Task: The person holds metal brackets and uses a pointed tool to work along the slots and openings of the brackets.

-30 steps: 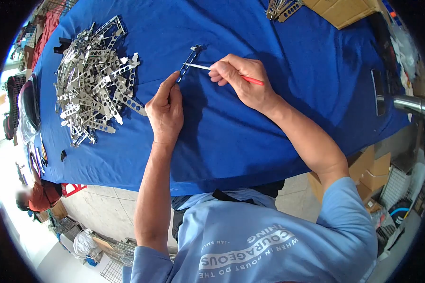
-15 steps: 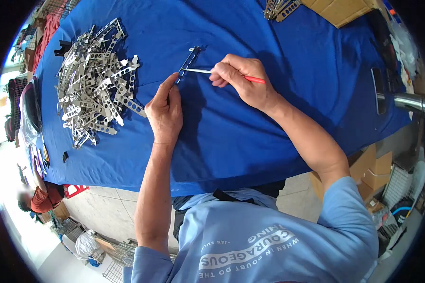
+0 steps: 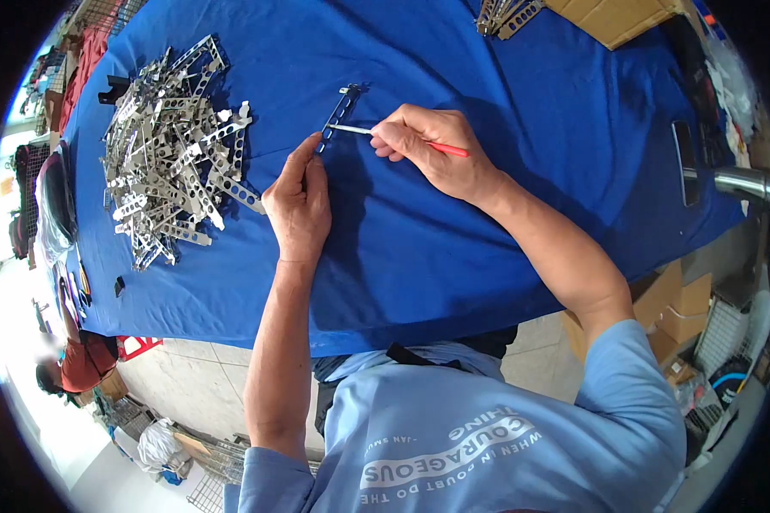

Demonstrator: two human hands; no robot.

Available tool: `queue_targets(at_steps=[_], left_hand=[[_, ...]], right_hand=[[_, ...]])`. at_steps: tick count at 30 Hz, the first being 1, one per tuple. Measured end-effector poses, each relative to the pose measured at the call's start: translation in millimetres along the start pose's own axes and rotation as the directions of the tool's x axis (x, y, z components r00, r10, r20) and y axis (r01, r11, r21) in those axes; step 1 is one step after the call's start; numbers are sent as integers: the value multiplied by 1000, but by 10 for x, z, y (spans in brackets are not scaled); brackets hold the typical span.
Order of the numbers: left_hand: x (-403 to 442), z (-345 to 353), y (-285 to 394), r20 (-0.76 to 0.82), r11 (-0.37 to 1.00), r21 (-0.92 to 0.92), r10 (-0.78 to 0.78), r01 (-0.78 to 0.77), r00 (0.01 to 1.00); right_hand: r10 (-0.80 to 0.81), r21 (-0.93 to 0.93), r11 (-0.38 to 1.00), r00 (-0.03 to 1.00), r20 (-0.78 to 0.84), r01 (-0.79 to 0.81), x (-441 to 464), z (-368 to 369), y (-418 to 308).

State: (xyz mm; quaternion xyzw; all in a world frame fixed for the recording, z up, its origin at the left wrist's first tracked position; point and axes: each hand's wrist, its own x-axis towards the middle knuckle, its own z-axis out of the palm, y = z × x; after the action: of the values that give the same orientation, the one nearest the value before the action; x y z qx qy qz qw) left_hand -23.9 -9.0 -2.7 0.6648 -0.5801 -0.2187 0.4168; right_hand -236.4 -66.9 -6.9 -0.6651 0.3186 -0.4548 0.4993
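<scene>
My left hand (image 3: 298,201) is closed on the near end of a narrow metal bracket (image 3: 343,108) with a row of holes, pinched between thumb and fingers. The bracket points away from me and casts a shadow on the blue cloth. In my right hand (image 3: 432,147) is a thin rod-like tool with a red handle (image 3: 447,149), its fingers wrapped round it. The pale shaft of the tool reaches left, and its tip meets the bracket's edge just beyond my left fingertips. Whether the tip enters a hole is too small to tell.
A large heap of similar brackets (image 3: 175,162) lies on the blue cloth (image 3: 453,265) to the left. More brackets (image 3: 509,17) lie at the top beside a cardboard box (image 3: 616,21). A dark phone-like slab (image 3: 685,162) is at the right. Another person (image 3: 85,361) is at the far left.
My right hand has shifted a little to the left with the red-handled tool. My left hand and the bracket have hardly moved.
</scene>
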Motion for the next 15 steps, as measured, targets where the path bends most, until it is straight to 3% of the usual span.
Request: queue_targets(at_steps=[3, 6, 9, 12, 15], left_hand=[[1, -9, 7, 9, 1000, 3, 12, -12, 1000], [2, -1, -11, 7, 1000, -5, 3, -3, 1000], [-2, 2, 5, -4, 1000, -8, 13, -13, 1000], [-4, -11, 23, 14, 1000, -3, -26, 26, 1000], [3, 9, 23, -12, 1000, 1, 20, -20, 1000]], right_hand=[[37, 35, 999, 996, -80, -35, -15, 11, -45], [-34, -8, 999, 996, -78, 34, 0, 6, 4], [-110, -38, 993, 994, 10, 110, -3, 14, 24], [11, 53, 999, 998, -69, -7, -22, 0, -4], [-23, 59, 998, 992, -123, 30, 2, 20, 31]])
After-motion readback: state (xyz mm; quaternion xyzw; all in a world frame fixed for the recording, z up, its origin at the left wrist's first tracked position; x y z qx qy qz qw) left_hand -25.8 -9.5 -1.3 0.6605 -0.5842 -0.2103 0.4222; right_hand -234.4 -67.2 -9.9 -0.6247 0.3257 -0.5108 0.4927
